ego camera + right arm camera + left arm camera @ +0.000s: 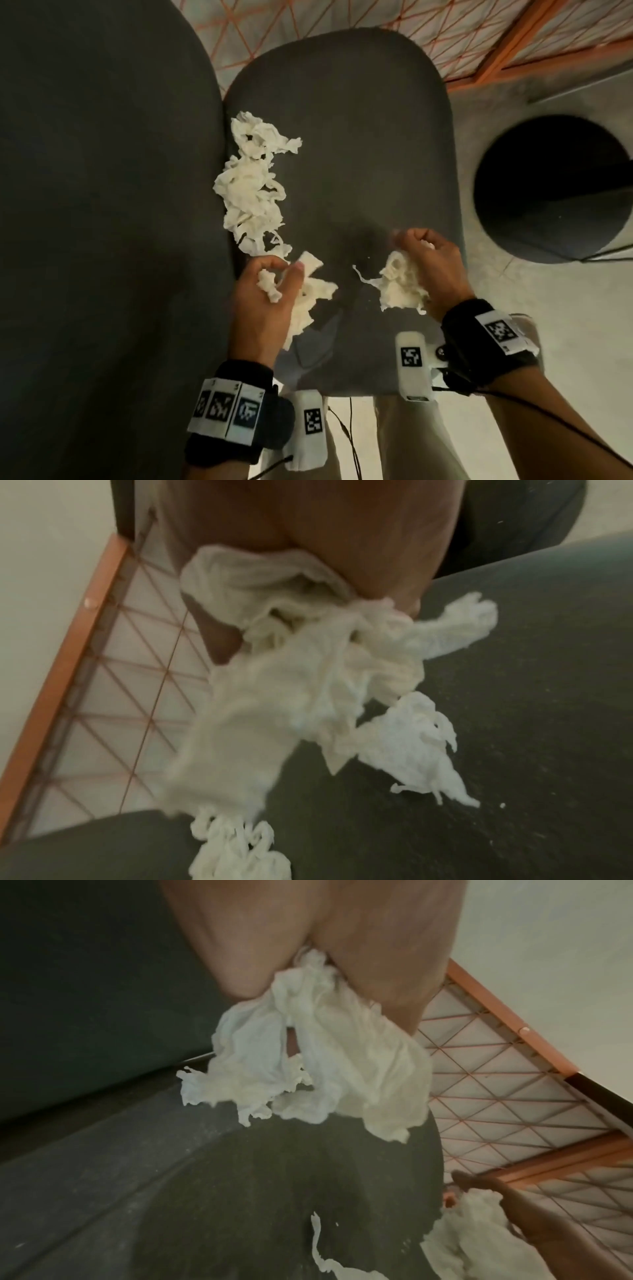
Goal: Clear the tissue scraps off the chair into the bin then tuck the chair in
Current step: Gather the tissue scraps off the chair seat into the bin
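Observation:
White tissue scraps (251,185) lie in a long heap along the left side of the dark grey chair seat (359,144), against the backrest (102,205). My left hand (270,287) grips a bunch of torn tissue (318,1053) near the seat's front left. Over the front right of the seat, my right hand (428,260) grips another clump of tissue (400,287), which hangs loose below the fingers (274,710). The round dark bin (551,188) stands on the floor to the right of the chair.
An orange wire-grid frame (479,44) stands beyond the chair's far edge. Pale floor (582,342) lies around the bin and at the right. Small white crumbs dot the seat (496,750). My trouser legs (404,445) show below the seat's front edge.

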Demonstrator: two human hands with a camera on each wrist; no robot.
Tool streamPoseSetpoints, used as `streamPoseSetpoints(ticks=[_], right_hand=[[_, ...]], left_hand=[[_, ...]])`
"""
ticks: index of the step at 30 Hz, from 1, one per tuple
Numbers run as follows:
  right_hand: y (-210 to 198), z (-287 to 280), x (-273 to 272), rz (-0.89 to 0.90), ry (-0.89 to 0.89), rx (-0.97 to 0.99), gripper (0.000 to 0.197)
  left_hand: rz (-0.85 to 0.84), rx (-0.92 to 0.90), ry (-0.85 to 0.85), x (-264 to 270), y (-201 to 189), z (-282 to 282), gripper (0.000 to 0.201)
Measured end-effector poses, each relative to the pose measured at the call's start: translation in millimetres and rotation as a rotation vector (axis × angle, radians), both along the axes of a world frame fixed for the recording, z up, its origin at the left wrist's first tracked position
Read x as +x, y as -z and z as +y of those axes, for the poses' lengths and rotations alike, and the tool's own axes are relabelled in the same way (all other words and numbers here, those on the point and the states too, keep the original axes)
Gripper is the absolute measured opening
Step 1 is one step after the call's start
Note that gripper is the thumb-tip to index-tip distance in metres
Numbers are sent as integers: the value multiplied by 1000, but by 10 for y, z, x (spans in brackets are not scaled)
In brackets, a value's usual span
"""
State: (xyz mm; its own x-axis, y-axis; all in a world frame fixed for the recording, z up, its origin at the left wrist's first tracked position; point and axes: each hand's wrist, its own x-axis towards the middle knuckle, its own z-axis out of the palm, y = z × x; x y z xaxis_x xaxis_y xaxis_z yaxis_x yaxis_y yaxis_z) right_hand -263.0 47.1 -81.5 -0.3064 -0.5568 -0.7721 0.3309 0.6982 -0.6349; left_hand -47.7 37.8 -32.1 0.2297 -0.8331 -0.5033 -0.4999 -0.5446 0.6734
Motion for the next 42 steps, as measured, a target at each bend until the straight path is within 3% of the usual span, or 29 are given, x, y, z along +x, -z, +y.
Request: streamPoseSetpoints(ticks=[6, 12, 16, 21, 27, 30, 32, 34, 38, 42], right_hand=[[-134, 388, -61, -62, 121, -42, 33], [-144, 864, 27, -187, 559, -82, 27], [32, 1112, 139, 49, 647, 17, 27], [233, 1124, 353, 347, 330, 151, 14], [423, 790, 521, 644, -283, 182, 52], [500, 747, 500, 669, -398, 224, 43], [538, 820, 464, 650, -408, 221, 31], [511, 955, 416, 558, -317, 224, 28], [462, 1521, 237, 443, 101, 212, 21], [518, 2442, 83, 342, 453, 231, 6]], left_hand=[[23, 36, 257, -5, 37, 18, 28], [116, 111, 279, -20, 33, 41, 35], [103, 161, 314, -80, -1, 64, 45], [84, 218, 261, -146, 172, 121, 33], [31, 291, 372, -203, 377, 262, 19], [-46, 374, 472, -176, 425, 374, 55], [-80, 447, 541, -174, 436, 453, 58], [-80, 478, 616, -191, 452, 534, 39], [-87, 448, 825, -311, 499, 729, 32], [53, 507, 863, -631, 426, 1026, 26]])
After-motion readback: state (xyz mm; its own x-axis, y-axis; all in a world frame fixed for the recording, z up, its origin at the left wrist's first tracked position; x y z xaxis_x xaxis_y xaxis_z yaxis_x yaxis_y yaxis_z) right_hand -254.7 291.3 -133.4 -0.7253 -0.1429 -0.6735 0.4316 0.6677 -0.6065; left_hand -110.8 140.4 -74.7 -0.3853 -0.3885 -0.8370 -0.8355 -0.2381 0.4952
